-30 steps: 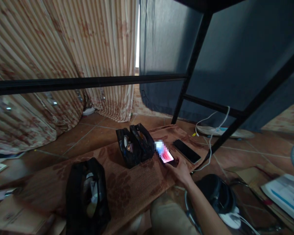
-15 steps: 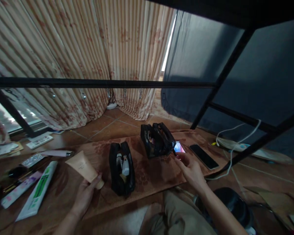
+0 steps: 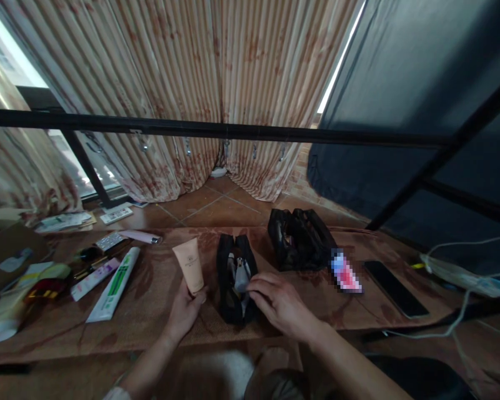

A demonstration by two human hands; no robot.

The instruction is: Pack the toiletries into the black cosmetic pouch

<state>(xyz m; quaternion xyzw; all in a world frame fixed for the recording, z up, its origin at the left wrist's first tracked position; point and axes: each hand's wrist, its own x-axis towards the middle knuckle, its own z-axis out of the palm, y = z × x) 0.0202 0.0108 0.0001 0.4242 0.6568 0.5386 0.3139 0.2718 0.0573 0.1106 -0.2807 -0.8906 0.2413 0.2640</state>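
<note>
My left hand is closed around the capped end of a beige squeeze tube, held upright with its wide flat end up. Beside it stands a small black pouch, unzipped, with a grey-white bottle and other small items inside. At the pouch's right rim my right hand has its fingers bent together, seemingly gripping the edge; the fingertips are partly hidden. A second black pouch, also gaping, sits farther back to the right.
On the brown cloth at left lie a white-green tube, a pink-white box and several cosmetics. A cardboard box stands far left. A dark phone lies at right near a white cable. A black metal bar crosses behind.
My right hand has moved left from beside the rear pouch to the nearer pouch's rim. The beige tube has turned more upright in my left hand. The view has swung left.
</note>
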